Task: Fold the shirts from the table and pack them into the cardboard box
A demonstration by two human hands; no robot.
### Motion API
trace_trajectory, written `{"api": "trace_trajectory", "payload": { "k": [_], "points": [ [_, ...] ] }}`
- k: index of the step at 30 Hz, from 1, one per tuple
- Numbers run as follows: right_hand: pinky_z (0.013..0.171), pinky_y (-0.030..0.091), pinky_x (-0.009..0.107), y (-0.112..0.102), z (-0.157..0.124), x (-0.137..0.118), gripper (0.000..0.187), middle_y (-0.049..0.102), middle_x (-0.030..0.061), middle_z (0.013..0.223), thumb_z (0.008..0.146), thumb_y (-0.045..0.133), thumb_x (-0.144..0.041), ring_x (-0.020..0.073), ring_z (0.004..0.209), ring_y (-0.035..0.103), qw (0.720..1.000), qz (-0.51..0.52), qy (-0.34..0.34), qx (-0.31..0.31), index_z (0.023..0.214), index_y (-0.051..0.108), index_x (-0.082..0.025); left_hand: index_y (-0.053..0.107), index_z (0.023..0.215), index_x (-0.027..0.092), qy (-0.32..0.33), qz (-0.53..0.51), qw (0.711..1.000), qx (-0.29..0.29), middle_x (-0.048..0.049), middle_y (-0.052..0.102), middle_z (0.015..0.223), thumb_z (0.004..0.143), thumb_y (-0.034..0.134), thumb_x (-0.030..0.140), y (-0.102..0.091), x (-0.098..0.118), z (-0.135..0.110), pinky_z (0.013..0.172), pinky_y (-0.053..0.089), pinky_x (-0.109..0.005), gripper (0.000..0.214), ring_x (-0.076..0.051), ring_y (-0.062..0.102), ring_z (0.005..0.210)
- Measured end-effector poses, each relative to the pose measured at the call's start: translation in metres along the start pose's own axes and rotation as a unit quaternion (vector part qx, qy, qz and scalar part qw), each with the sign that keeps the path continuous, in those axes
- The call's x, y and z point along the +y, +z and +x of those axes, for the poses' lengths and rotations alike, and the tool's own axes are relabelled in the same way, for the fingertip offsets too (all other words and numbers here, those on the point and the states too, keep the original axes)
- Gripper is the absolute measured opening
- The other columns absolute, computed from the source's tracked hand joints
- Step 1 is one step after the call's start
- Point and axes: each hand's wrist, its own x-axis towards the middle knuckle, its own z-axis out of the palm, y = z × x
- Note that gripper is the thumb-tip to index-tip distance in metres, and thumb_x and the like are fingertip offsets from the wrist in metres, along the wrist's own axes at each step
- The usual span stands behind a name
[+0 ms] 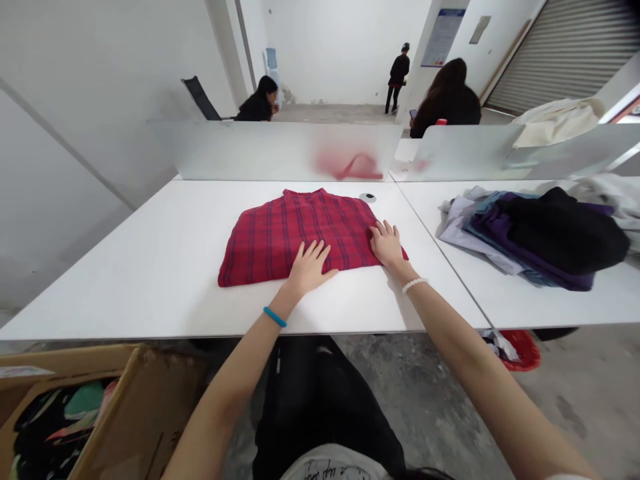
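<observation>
A red shirt (280, 233) with dark plaid lines lies folded on the white table in front of me, its collar at the far side. Near the middle of its front edge, my left hand (309, 268) rests palm down with fingers spread, the thumb pointing right. On the shirt's right side lies my right hand (387, 245), fingers apart and slightly bent over the cloth. Neither hand grips anything that I can see.
A pile of folded clothes (545, 233) lies on the right table section. Frosted dividers (280, 150) run along the back, with people beyond. A cardboard box (165, 400) of clothes stands below left, and a red basket (531, 352) sits under the table at right.
</observation>
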Motion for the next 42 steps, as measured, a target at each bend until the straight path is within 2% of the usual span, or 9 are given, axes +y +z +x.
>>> {"api": "trace_trajectory", "payload": {
  "k": [3,10,13,18,26,30,34,38,42],
  "points": [
    [0.110,0.022,0.050,-0.010,-0.031,-0.028,0.034,0.056,0.0164,0.126,0.084,0.045,-0.016,0.0289,0.127,0.039,0.999,0.024,-0.017,-0.018,0.112,0.063,-0.012,0.042,0.140,0.013,0.013,0.004,1.000,0.002,-0.0151,0.036,0.148,0.088,0.045,0.053,0.008,0.015,0.003,0.115,0.015,-0.046,0.066,-0.029,0.028,0.140],
    [0.077,0.051,0.033,-0.009,-0.086,-0.079,0.023,0.070,0.0059,0.075,0.086,0.049,-0.031,0.0194,0.071,0.065,0.970,0.184,0.096,-0.130,0.094,0.067,-0.019,0.054,0.131,0.014,-0.021,-0.008,1.000,0.010,-0.0131,0.050,0.139,0.098,0.024,0.038,0.001,0.016,0.008,0.111,0.026,-0.046,0.051,-0.028,0.039,0.134],
    [0.065,0.056,0.029,-0.011,-0.080,-0.076,0.036,0.071,0.0074,0.079,0.089,0.047,-0.046,0.0164,0.066,0.067,0.912,0.348,0.175,-0.126,0.098,0.064,-0.016,0.057,0.128,0.014,-0.026,-0.019,0.999,-0.002,-0.0123,0.053,0.136,0.098,0.022,0.040,-0.005,0.024,-0.001,0.109,0.031,-0.044,0.052,-0.027,0.043,0.131],
    [0.078,0.058,0.032,-0.018,-0.080,-0.064,0.030,0.071,0.0050,0.105,0.079,0.064,-0.041,0.0166,0.092,0.069,0.698,0.631,0.329,0.082,0.102,0.063,-0.022,0.056,0.130,0.020,0.033,-0.036,0.998,-0.051,-0.0091,0.053,0.137,0.098,0.025,0.043,-0.013,0.044,-0.028,0.110,0.031,-0.041,0.050,-0.024,0.043,0.132],
    [0.093,0.053,0.035,-0.007,-0.118,-0.040,0.025,0.069,0.0003,0.112,0.080,0.060,-0.037,0.0137,0.108,0.063,0.664,0.610,0.315,0.297,0.103,0.064,-0.028,0.058,0.127,0.028,0.105,-0.081,0.984,-0.117,-0.0073,0.056,0.134,0.095,0.032,0.049,-0.031,0.061,-0.023,0.106,0.036,-0.040,0.046,-0.025,0.051,0.125],
    [0.093,0.053,0.040,-0.007,-0.131,-0.040,0.023,0.067,-0.0013,0.117,0.080,0.057,-0.036,0.0152,0.109,0.063,0.630,0.616,0.324,0.343,0.102,0.064,-0.030,0.053,0.133,0.021,0.050,-0.110,0.989,-0.085,-0.0121,0.041,0.146,0.095,0.029,0.052,-0.019,0.049,-0.012,0.114,0.011,-0.056,0.055,-0.033,0.025,0.140],
    [0.089,0.056,0.036,-0.020,-0.119,-0.057,0.017,0.069,-0.0002,0.112,0.079,0.058,-0.032,0.0155,0.104,0.065,0.582,0.609,0.358,0.404,0.093,0.066,-0.027,0.051,0.134,0.017,0.004,-0.190,0.978,-0.085,-0.0134,0.031,0.151,0.091,0.033,0.059,0.001,0.039,-0.012,0.114,0.003,-0.057,0.063,-0.035,0.013,0.143],
    [0.091,0.055,0.031,-0.035,-0.076,-0.094,0.023,0.068,0.0014,0.112,0.078,0.060,-0.033,0.0151,0.104,0.065,0.616,0.593,0.304,0.420,0.099,0.065,-0.023,0.056,0.130,0.021,-0.033,-0.314,0.946,-0.073,-0.0091,0.041,0.147,0.088,0.039,0.061,0.004,0.032,-0.008,0.117,0.006,-0.049,0.060,-0.030,0.020,0.142],
    [0.097,0.050,0.040,-0.031,-0.029,-0.156,0.042,0.065,0.0066,0.117,0.086,0.050,-0.044,0.0202,0.110,0.061,0.764,0.509,0.242,0.313,0.117,0.058,-0.017,0.040,0.141,0.022,-0.089,-0.458,0.885,-0.007,-0.0094,0.041,0.147,0.095,0.006,0.053,-0.011,0.016,-0.010,0.110,0.031,-0.040,0.066,-0.020,0.041,0.133]
  ]
}}
